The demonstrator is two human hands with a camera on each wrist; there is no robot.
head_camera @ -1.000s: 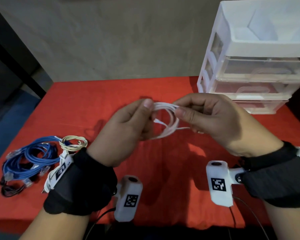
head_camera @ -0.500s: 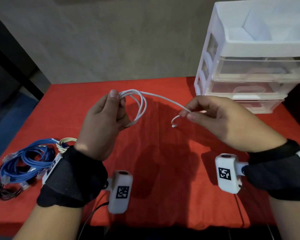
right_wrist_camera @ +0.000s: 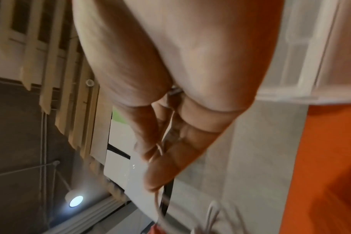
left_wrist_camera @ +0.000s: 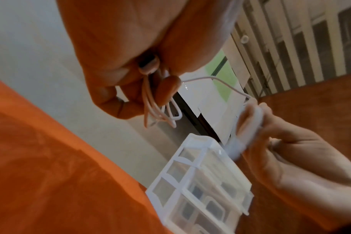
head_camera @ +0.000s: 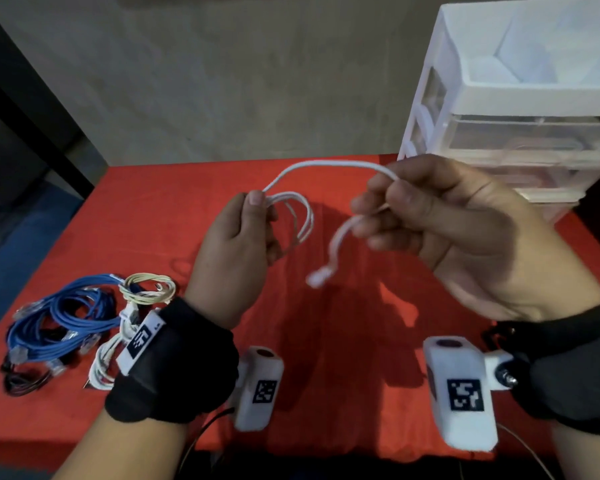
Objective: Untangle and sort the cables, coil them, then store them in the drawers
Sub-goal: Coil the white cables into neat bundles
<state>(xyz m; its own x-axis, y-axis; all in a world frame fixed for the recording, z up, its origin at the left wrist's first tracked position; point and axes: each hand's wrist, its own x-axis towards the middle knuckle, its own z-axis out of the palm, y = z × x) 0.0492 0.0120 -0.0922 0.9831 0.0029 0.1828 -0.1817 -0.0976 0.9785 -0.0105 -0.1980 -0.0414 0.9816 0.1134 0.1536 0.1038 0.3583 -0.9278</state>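
I hold a thin white cable (head_camera: 326, 165) in the air over the red table (head_camera: 160, 209). My left hand (head_camera: 246, 223) pinches several of its loops (head_camera: 300, 216) between thumb and fingers; the left wrist view shows those loops (left_wrist_camera: 154, 110) hanging below the fingertips. A free strand arcs over to my right hand (head_camera: 413, 209), which pinches it, and the plug end (head_camera: 317, 278) dangles below. A white plastic drawer unit (head_camera: 520, 98) stands at the back right. In the right wrist view the strand (right_wrist_camera: 157, 204) trails off the curled fingers.
At the left of the table lie a blue cable bundle (head_camera: 59, 317), a small cream wire coil (head_camera: 148, 289), a white cable (head_camera: 104, 362) partly under my left wrist, and a dark cable (head_camera: 21, 382). A grey wall stands behind the table.
My hands first held the coil together, then moved apart, drawing a strand out. Now my right hand is raised with the strand arcing higher and the plug end hanging lower.
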